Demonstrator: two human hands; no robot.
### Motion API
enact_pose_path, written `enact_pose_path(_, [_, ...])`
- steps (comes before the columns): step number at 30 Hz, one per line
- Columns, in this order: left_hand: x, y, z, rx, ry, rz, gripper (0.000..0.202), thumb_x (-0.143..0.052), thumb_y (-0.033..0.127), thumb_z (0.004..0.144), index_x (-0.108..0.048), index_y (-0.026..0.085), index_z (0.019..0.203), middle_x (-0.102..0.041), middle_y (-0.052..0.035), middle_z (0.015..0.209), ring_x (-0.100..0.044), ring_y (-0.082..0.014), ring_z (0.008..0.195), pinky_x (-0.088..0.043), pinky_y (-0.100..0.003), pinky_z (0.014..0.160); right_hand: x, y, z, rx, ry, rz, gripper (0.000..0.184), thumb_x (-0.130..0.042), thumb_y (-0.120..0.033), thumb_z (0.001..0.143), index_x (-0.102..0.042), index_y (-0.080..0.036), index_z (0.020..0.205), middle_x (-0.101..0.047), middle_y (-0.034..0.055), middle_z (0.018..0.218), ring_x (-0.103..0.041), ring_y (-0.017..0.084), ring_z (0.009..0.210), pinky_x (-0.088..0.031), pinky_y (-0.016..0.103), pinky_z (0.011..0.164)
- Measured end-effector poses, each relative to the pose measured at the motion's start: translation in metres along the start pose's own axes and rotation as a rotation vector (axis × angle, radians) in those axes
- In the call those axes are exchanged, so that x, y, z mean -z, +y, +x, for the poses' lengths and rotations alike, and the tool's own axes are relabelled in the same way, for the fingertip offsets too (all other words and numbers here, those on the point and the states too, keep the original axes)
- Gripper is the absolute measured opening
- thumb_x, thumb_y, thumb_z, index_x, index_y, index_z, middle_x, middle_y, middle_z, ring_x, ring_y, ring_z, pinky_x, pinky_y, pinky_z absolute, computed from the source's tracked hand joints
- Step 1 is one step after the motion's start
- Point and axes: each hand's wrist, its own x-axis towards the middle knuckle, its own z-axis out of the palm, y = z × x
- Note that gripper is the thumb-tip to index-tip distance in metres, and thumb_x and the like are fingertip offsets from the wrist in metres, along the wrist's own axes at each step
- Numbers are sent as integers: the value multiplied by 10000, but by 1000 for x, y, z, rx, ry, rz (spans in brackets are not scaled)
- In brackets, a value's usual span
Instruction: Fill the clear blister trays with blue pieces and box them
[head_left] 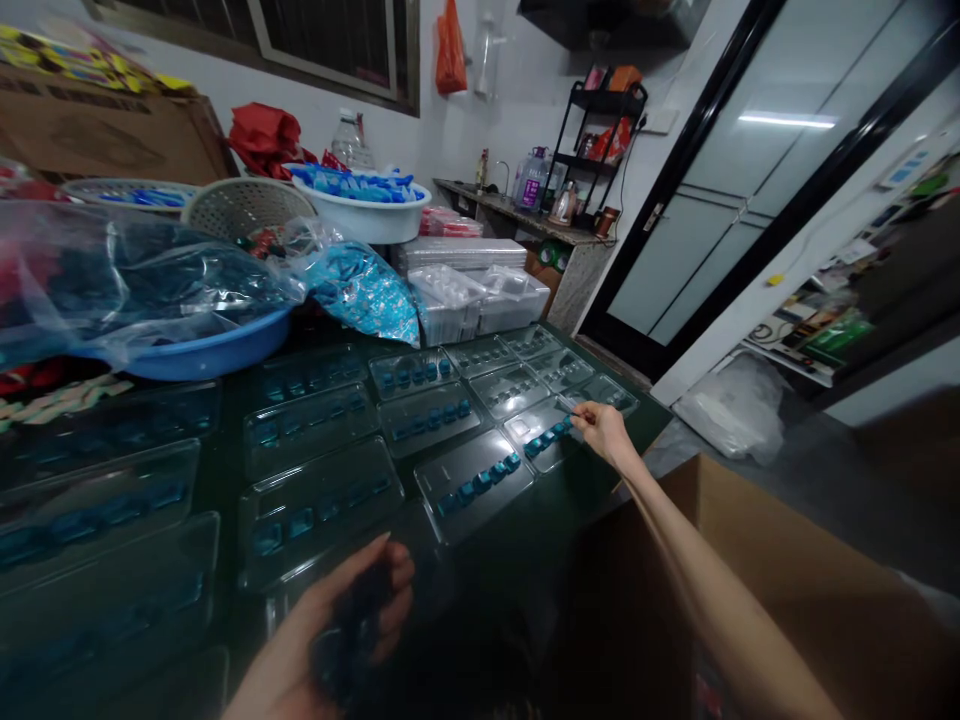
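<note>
My left hand (397,575) is low in the foreground, its fingers curled round several dark blue pieces (349,635) in the palm; shadow and blur hide their exact shape. My right hand (604,430) reaches out to the far right of the table with thumb and fingers pinched together. Whatever is in that pinch is too small to make out. Just beside it lies a clear plastic tray (531,432) with a row of teal blocks (551,436). Closer to me, another clear tray (435,475) carries a similar row (480,482).
More clear trays (315,470) cover the dark green table. Behind them stand a blue basin (217,350) with a plastic bag, a white basin (375,215) of blue pieces and stacked clear packs (480,300). An open cardboard box (787,560) sits at right.
</note>
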Motion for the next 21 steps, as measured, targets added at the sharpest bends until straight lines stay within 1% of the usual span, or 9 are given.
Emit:
enact_pose_path(5, [2,-1,0,8,-79,-30,187,-660,261,634,-578,145,755,-546,-23,702,-514,-89,488,-369,-181,383,-4,-6,0,26,-67,-112,123,-535,-243,692,-602,-142,708,-590,-3,600,-518,103,527,-378,228,531])
enact_pose_path(10, [3,-3,1,3,-204,-79,167,-604,286,693,-552,142,761,-507,3,668,-456,-57,460,-314,-166,384,-1,-15,-2,25,-75,-185,95,-542,-210,660,-625,-172,631,-610,36,597,-552,150,573,-360,235,532])
enact_pose_path(12, [3,-3,0,8,-253,-106,185,-578,309,710,-543,131,751,-510,-6,660,-463,-67,463,-297,-169,378,5,-19,-5,25,-75,-188,91,-554,-204,650,-636,-169,665,-610,57,596,-553,170,573,-362,252,531])
enact_pose_path(14, [3,-3,0,32,-299,-134,212,-549,335,725,-537,124,739,-515,-14,648,-473,-82,460,-282,-176,367,12,-28,-10,21,-64,-178,186,-563,-226,657,-638,-154,812,-605,75,605,-545,185,552,-367,274,521])
enact_pose_path(16, [5,-3,3,47,-346,-151,242,-526,365,732,-540,124,748,-526,-18,645,-479,-91,453,-280,-182,363,19,-47,-23,27,-23,-139,360,-547,-287,696,-563,-151,1028,-604,80,659,-533,183,542,-378,288,513])
enact_pose_path(17, [6,-3,4,46,-356,-163,254,-522,376,732,-542,124,755,-533,-20,645,-483,-94,452,-283,-184,362,22,-62,-34,44,26,-73,407,-539,-316,713,-521,-163,1090,-600,72,683,-526,174,540,-390,290,515])
enact_pose_path(18, [7,-3,5,38,-359,-178,261,-523,380,730,-545,122,764,-540,-23,647,-489,-96,456,-291,-184,363,25,-81,-47,105,35,38,407,-519,-322,738,-498,-176,1117,-594,66,725,-526,163,564,-407,288,537])
enact_pose_path(19, [8,-3,6,31,-354,-192,266,-529,381,726,-548,119,772,-547,-26,647,-495,-98,459,-299,-185,363,28,-104,-63,185,12,164,367,-502,-320,759,-505,-194,1103,-583,57,759,-527,152,590,-422,282,561])
enact_pose_path(21, [7,-5,6,17,-329,-215,272,-541,376,718,-554,112,781,-559,-31,639,-509,-105,467,-320,-187,363,33,-153,-97,374,-183,363,284,-502,-283,774,-535,-231,1051,-569,40,828,-533,140,672,-437,265,616])
